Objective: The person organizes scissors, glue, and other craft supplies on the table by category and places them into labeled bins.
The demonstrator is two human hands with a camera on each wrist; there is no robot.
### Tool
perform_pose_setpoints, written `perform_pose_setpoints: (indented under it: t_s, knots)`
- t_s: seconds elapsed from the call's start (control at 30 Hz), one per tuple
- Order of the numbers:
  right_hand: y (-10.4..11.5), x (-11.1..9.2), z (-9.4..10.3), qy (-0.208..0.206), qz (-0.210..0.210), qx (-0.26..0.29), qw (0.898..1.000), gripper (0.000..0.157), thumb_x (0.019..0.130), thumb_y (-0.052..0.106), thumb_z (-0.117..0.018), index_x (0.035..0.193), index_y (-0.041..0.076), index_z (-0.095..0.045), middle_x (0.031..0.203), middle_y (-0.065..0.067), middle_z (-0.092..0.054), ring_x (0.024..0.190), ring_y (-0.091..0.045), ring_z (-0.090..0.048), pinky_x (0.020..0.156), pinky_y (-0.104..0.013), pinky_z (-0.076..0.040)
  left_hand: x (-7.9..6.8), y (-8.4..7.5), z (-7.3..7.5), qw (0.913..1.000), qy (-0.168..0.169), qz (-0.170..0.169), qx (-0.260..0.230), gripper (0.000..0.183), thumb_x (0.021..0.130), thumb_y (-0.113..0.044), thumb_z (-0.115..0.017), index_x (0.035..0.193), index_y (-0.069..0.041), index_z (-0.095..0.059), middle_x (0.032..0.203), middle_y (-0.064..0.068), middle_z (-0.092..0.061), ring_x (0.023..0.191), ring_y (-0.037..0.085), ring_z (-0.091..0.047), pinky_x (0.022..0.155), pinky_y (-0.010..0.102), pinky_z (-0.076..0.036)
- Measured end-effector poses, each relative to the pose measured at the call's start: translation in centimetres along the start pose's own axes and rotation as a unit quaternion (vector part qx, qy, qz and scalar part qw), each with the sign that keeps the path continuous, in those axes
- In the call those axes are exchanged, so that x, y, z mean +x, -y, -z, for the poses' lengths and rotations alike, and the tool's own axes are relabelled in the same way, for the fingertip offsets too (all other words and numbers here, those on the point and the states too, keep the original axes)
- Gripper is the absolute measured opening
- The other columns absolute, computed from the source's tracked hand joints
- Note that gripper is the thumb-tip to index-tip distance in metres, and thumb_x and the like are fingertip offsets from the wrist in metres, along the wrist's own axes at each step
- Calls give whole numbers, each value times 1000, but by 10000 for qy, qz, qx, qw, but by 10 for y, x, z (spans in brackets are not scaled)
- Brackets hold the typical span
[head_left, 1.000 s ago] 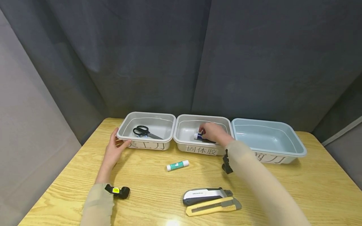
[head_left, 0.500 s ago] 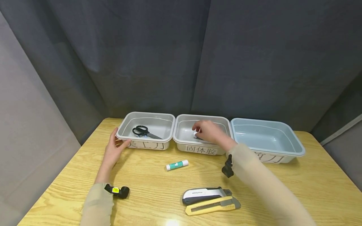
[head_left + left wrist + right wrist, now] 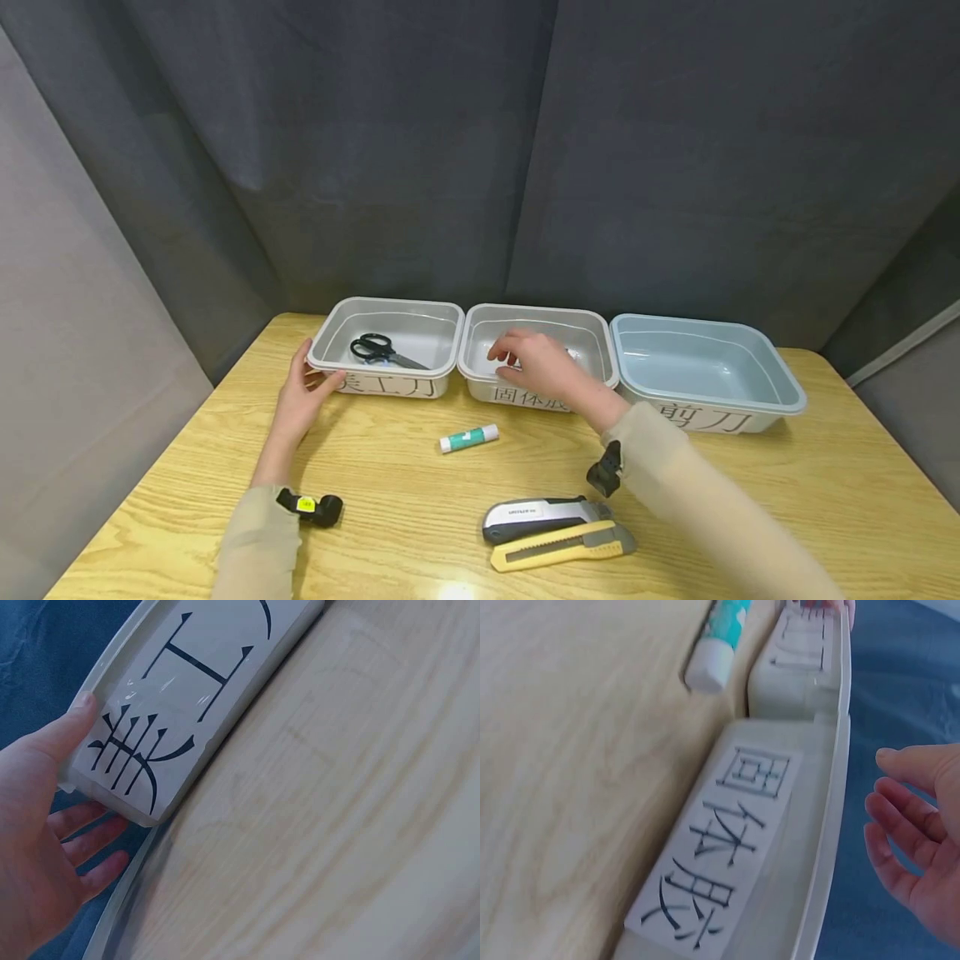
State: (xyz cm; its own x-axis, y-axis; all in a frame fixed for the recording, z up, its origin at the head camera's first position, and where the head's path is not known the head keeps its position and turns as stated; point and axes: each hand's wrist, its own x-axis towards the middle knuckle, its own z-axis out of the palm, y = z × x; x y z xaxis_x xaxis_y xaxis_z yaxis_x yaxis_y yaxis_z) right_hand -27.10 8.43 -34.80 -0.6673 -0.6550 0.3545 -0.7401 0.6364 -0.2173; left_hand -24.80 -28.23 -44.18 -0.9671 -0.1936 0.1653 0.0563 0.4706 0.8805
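My left hand (image 3: 300, 404) holds the front left corner of the left grey bin (image 3: 442, 385), thumb on its front rim. The left wrist view shows its other fingers beside the corner. Black-handled scissors (image 3: 386, 350) lie in this bin, over something blue mostly hidden. My right hand (image 3: 542, 365) is raised over the middle grey bin (image 3: 480, 385), fingers loosely bent and holding nothing in the right wrist view. It hides most of what lies in that bin. A green-and-white glue stick (image 3: 468, 438) lies on the table in front of the bins.
A light blue bin (image 3: 787, 400) stands at the right of the row. Near the front lie a grey-and-black utility knife (image 3: 536, 517) and a yellow utility knife (image 3: 562, 547). A dark curtain (image 3: 420, 167) hangs behind the wooden table (image 3: 390, 525).
My right hand has let go of a blue-and-white glue stick in the middle bin, then risen and shifted left with its fingers loosened. My left hand has stayed at the left bin's corner.
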Motion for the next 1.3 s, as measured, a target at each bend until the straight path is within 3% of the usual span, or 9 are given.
perform_pose_setpoints:
  t_s: [0.43, 0.6, 0.8, 1.0, 1.3]
  knots:
    - [26, -18, -15, 317, 132, 343, 9988, 16, 79, 13, -69, 95, 15, -67, 89, 4, -62, 80, -11, -60, 70, -24, -49, 0, 4, -2, 10000, 28, 0, -14, 86, 84, -40, -63, 147, -23, -7, 137, 22, -37, 118, 38, -43, 97, 49, -38]
    - [34, -25, -27, 754, 324, 474, 9955, 19, 80, 16, -69, 99, 12, -67, 96, 2, -63, 87, -12, -61, 76, -26, -50, 0, 3, -1, 10000, 26, -19, -12, 86, 84, -38, -62, 147, -23, -7, 137, 22, -36, 118, 38, -43, 97, 49, -38]
    - [38, -31, -39, 1380, 294, 377, 9893, 28, 78, 17, -69, 105, 15, -66, 100, 2, -64, 87, -13, -60, 78, -27, -49, 0, 3, 0, 10000, 36, -1, -1, 85, 85, -37, -62, 147, -23, -7, 137, 23, -37, 118, 38, -43, 96, 49, -38]
    - [38, -30, -44, 1598, 280, 355, 9861, 31, 77, 18, -70, 107, 16, -66, 99, 3, -63, 87, -11, -58, 79, -28, -49, 1, 3, 0, 10000, 27, -51, -19, 85, 84, -37, -63, 147, -23, -8, 137, 22, -38, 118, 39, -43, 95, 49, -39]
    - [38, -23, -47, 1764, 733, 11, 9816, 29, 75, 17, -72, 103, 17, -67, 96, 2, -63, 85, -11, -58, 78, -27, -49, 0, 3, -1, 10000, 42, -75, -1, 86, 84, -38, -63, 147, -24, -7, 138, 23, -36, 118, 38, -43, 96, 49, -38]
